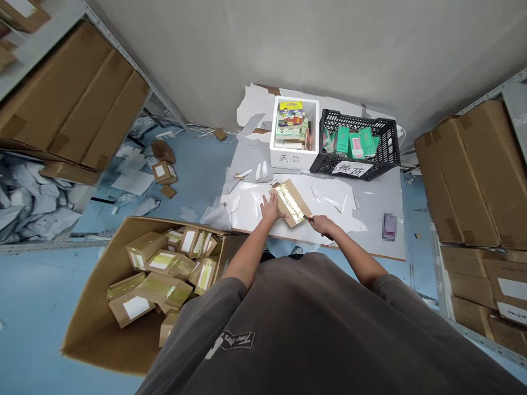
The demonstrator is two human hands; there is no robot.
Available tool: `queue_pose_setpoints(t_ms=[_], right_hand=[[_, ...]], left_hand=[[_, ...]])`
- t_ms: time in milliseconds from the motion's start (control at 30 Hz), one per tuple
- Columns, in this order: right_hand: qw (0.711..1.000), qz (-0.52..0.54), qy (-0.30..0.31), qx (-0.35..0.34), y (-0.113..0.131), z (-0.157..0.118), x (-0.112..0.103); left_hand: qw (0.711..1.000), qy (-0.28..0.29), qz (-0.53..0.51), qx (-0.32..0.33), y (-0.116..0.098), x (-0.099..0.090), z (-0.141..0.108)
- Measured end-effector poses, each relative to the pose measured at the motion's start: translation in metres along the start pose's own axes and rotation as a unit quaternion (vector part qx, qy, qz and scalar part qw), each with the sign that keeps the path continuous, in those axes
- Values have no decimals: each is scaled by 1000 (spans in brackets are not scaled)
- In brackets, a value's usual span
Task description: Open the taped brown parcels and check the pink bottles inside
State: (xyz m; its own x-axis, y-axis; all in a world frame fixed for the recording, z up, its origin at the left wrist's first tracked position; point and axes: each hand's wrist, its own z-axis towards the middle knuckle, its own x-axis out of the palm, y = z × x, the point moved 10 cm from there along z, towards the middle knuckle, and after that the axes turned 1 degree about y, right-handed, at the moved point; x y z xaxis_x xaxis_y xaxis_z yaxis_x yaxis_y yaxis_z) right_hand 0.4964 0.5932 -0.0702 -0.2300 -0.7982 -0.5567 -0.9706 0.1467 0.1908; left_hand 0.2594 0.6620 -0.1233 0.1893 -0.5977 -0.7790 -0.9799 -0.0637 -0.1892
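Note:
A small brown cardboard box lies at a slant on the table, with a shiny strip of gold-tinted packing tape along its top. My left hand grips its left end, fingers over the edge and thumb on the near side. In my right hand is a box cutter, its tip at the tape on the box's right end. The fist covers most of the handle, and the blade is too small to make out.
Behind the box stand a white foam bin of small packages and a black crate of green boxes. White paper scraps litter the table. A large carton of taped parcels is at my left. Shelves with big cartons flank both sides.

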Motion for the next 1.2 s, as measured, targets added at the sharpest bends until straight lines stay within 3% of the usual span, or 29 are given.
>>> queue_pose_setpoints(t_ms=[167,300,367,467,533,700,800,967,1200], right_hand=[[988,101,-115,27,-25,19,-29],[967,159,-178,91,-28,50,-23],[957,185,-194,110,-29,63,-16],[952,195,-205,118,-31,74,-9],[950,192,-216,115,-32,77,-9],[951,197,-217,98,-30,83,-14],[958,195,-196,79,-27,88,-22],[964,191,-181,-47,-25,81,-29],[968,190,-54,-157,-40,52,30]], left_hand=[[999,-12,33,-6,-17,1,-6],[996,-50,68,-12,-32,3,-22],[992,-64,87,72,-54,3,-29],[959,-23,119,258,-93,11,-39],[942,5,141,305,-105,13,-38],[935,4,206,287,-119,10,-21],[940,-12,209,270,-120,10,-22],[955,-21,169,242,-109,16,-34],[967,10,150,203,-103,25,-24]])
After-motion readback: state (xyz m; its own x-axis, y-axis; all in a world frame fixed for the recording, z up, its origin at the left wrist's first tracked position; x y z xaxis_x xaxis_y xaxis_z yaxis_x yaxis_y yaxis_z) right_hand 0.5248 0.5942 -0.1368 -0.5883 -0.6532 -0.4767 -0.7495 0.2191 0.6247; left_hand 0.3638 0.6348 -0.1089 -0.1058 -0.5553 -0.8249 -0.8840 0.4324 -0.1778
